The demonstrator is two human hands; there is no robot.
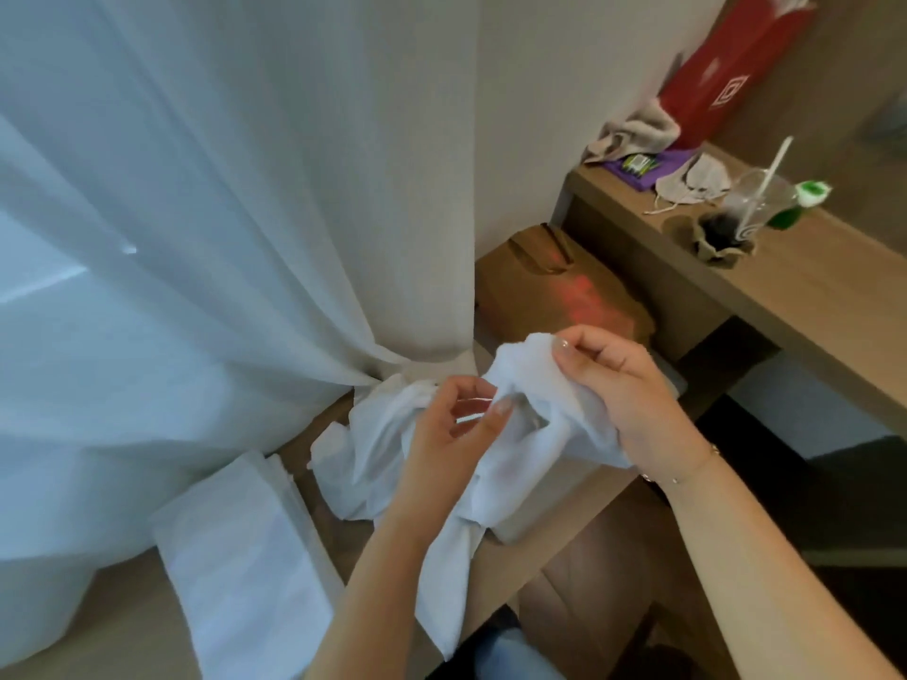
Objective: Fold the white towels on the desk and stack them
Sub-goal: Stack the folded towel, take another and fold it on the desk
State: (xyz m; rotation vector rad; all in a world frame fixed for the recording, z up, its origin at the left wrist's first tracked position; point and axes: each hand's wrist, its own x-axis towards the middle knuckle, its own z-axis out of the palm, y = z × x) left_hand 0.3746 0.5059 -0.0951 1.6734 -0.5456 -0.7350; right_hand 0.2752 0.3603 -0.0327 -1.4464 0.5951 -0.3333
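Observation:
A crumpled white towel [520, 380] hangs between both hands above the wooden desk [549, 547]. My right hand [623, 390] pinches its top edge between thumb and forefinger. Lower and to the left, my left hand [451, 434] has its fingers curled at the towel's bunched middle, thumb against the cloth. The towel's tail droops over the desk's front edge. More loose white towels [368, 444] lie heaped behind it. A folded white towel [245, 566] lies flat on the desk at the left.
A sheer white curtain [196, 238] hangs along the left and back. A brown paper bag [564, 287] stands behind the towels. To the right, a higher shelf [810, 277] holds a plastic cup with straw [746, 213], a red bag [726, 66] and cloths.

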